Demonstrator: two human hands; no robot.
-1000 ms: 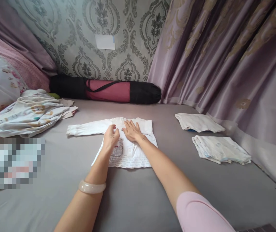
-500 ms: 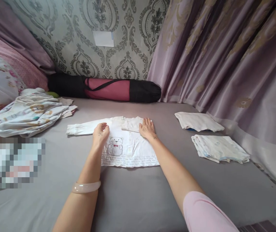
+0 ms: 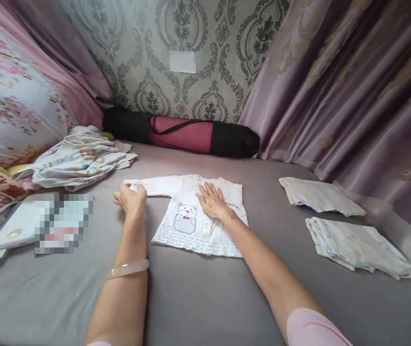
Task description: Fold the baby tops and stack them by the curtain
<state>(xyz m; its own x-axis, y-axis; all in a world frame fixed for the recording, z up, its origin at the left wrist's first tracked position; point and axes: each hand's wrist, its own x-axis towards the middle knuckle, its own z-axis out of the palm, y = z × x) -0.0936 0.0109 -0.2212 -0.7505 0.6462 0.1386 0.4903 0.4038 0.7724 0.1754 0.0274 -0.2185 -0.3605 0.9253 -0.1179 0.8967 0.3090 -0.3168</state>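
Head view: shows a white shirt [image 3: 191, 216] lying front up on a grey sheet [image 3: 194, 302], with one sleeve [image 3: 162, 186] stretched out leftward. At the sleeve's end, left hand [image 3: 133, 199] with fingers curled; cannot tell whether clamped on the cloth. On the chest, right hand [image 3: 212, 202] laid flat, fingers slightly apart. Looks light, soft and limp, likely to crease; best taken by the sleeve's end while pressing the body flat.
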